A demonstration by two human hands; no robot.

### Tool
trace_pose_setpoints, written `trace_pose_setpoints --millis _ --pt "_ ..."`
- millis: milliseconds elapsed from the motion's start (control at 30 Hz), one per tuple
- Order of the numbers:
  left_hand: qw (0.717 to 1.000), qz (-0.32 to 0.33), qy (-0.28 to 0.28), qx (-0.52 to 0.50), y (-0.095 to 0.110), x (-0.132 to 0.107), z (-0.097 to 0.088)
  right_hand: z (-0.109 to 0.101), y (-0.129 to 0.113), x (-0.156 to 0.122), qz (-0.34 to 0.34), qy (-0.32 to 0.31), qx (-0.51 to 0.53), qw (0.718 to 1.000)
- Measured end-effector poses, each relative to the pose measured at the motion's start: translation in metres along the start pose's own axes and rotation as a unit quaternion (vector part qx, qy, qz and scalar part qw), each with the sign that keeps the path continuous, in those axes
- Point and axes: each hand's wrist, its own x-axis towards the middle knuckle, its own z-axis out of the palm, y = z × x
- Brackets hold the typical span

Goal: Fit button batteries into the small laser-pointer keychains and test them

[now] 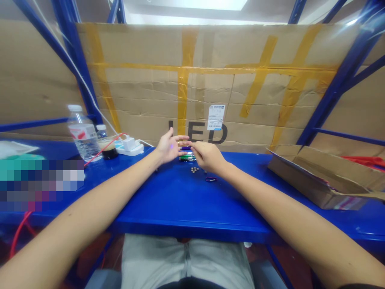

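Note:
My left hand [171, 147] is raised over the blue table with its palm turned up and its fingers stretched out. A small gold-coloured spot shows at the base of one finger; I cannot tell what it is. Fingers curled into a pinch, my right hand [208, 155] meets the left fingertips; whatever it pinches is hidden. Behind and below the hands lies a row of shiny coloured tubes [187, 157], green, purple and silver. Several small round metal discs [195, 169], like button cells, lie in front of them. Near my right wrist rests a dark purple carabiner [211, 179].
A water bottle [82, 134], a small bottle of dark liquid [107, 146] and a white power strip [130, 147] stand at the left. An open cardboard box [303, 180] sits at the right. A large taped carton [144, 96] walls the back of the blue table [186, 208].

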Motion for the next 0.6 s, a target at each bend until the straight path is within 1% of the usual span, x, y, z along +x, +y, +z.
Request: trace_pose_setpoints --millis 200,333,467,600 --pt "1.0 -0.001 0.011 0.013 -0.0005 0.0012 -0.001 0.0005 -0.0001 -0.0004 0.001 -0.001 0.017 1.0" --pt "1.0 -0.002 0.01 0.014 -0.001 0.0015 -0.0015 0.0001 -0.0005 0.0003 0.007 -0.01 0.01 1.0" --pt "1.0 -0.001 0.003 0.012 -0.0012 0.0019 -0.0025 -0.0002 -0.0011 0.0008 0.015 -0.018 0.008 1.0" --pt "1.0 0.002 -0.006 0.013 -0.0017 0.0035 -0.0046 -0.0011 -0.0017 0.0004 0.021 -0.025 0.032 0.999"
